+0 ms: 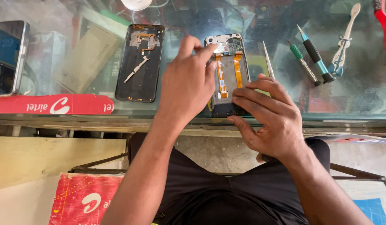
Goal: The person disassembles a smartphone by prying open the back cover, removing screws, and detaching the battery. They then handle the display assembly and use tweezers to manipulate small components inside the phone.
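Opened phone, orange ribbon cables, circuitry exposed
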Demonstrator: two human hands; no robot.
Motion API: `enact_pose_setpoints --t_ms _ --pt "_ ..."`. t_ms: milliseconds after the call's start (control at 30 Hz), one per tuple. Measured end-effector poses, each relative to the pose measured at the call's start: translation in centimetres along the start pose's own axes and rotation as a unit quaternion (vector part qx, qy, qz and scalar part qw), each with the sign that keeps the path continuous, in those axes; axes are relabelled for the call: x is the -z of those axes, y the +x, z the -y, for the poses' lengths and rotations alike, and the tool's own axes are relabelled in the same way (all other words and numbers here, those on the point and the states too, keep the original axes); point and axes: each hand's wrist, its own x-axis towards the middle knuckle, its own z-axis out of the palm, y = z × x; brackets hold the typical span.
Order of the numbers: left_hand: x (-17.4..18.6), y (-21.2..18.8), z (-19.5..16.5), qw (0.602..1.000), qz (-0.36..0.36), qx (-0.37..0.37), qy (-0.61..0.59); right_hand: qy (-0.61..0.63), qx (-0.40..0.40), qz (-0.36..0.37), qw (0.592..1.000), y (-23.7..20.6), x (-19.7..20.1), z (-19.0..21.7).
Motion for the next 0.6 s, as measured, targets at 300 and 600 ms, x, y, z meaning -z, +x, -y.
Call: enact_pose_setpoints --t_ms 300,600 --pt "-0.9 0.9 -0.3 0.999 0.026 0.038 0.009 0.051 -0.079 0.034 0.995 0.2 0.5 -0.5" --pt "1.0 -0.9 -1.8 0.982 -0.037 -0.025 -0.181 0.067 -0.1 -0.022 0.993 0.7 1.5 -0.4"
